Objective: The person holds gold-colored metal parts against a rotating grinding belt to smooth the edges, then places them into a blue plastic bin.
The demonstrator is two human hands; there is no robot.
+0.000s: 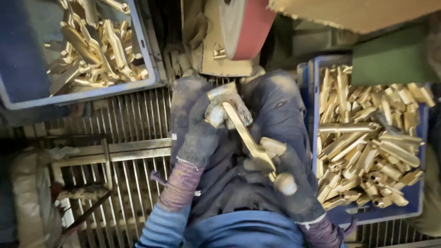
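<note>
Both my hands wear dark, dusty work gloves and share one long brass piece (243, 133), a flat handle-like casting. My left hand (206, 124) grips its upper end, close under the red abrasive belt (243, 27) of a sanding machine. My right hand (287, 183) grips the lower, thicker end. The brass piece runs diagonally between the two hands, over my lap.
A blue crate (138, 85) at upper left holds several brass castings. Another blue crate (415, 202) on the right is piled with more brass pieces. A metal grating (133, 119) lies below on the left. A cardboard sheet (358, 14) hangs over the top right.
</note>
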